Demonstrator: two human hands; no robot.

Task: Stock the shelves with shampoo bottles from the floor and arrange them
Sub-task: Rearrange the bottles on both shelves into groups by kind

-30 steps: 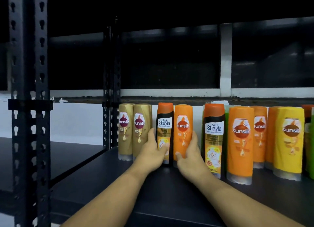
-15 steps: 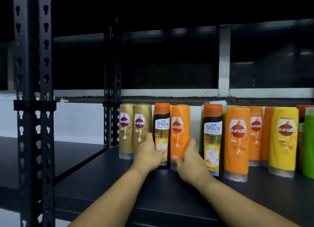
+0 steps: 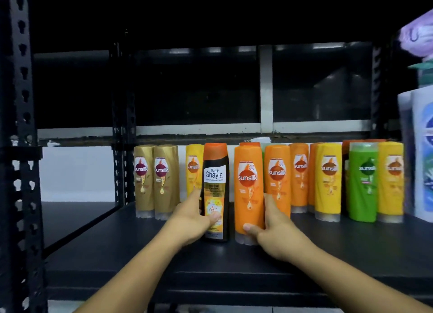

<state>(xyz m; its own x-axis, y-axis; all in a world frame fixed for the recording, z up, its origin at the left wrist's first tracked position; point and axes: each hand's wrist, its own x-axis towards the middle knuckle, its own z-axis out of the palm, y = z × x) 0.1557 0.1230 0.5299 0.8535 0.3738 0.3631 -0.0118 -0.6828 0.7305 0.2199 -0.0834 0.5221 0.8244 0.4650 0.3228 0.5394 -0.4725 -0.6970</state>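
A: What does the shelf [image 3: 131, 244] carry, seen from the head camera?

B: It carries a row of shampoo bottles, all upright and near the back. At the left end stand two gold bottles [image 3: 153, 180], which touch each other. After them comes a yellow bottle [image 3: 194, 169]. Further right there are orange bottles [image 3: 277, 172] mixed with yellow ones, then a green bottle [image 3: 363, 181]. At the right edge are tall white bottles [image 3: 421, 158].

A: And where are the two bottles that the person handles?

B: They stand in front of the row, nearer to the person, with a small gap between them. The black Shayla bottle [image 3: 216, 190] is on the left and the orange Sunsilk bottle [image 3: 248, 190] is on the right.

A: How do the hands hold them?

B: The left hand [image 3: 192, 221] grips the black bottle at its lower part. Its thumb lies on the front label and its fingers go round the left side. The right hand [image 3: 274, 233] grips the orange bottle low. Its thumb lies across the front near the base and its fingers go round the right side.

A: How do these bottles look?

B: The black one is slim, with an orange top and a white label that reads "Safi Shayla" above a yellow part. The orange one is wider, with a clear cap at the bottom and a dark red Sunsilk logo.
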